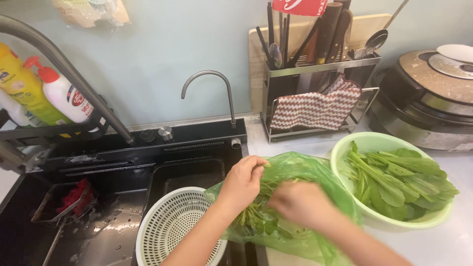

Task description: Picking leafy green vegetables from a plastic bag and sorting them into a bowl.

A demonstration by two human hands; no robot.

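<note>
Both hands work at a green plastic bag point(300, 170) of leafy stems point(253, 216) that lies on the white counter point(458, 241) right at the edge of the black sink point(98, 236): the left hand point(244, 180) has its fingers curled in, pinching stems at the bag's mouth, while the right hand point(298, 202) is blurred over the bag, so I cannot tell how its fingers stand. A white colander point(172, 221) sits in the sink just beside the bag, touching its left side. A pale green bowl point(345, 148) of picked green leaves point(399, 182) stands on the counter just right of the bag, in front of a metal utensil rack point(318, 74) draped with a striped cloth point(315, 108).
</note>
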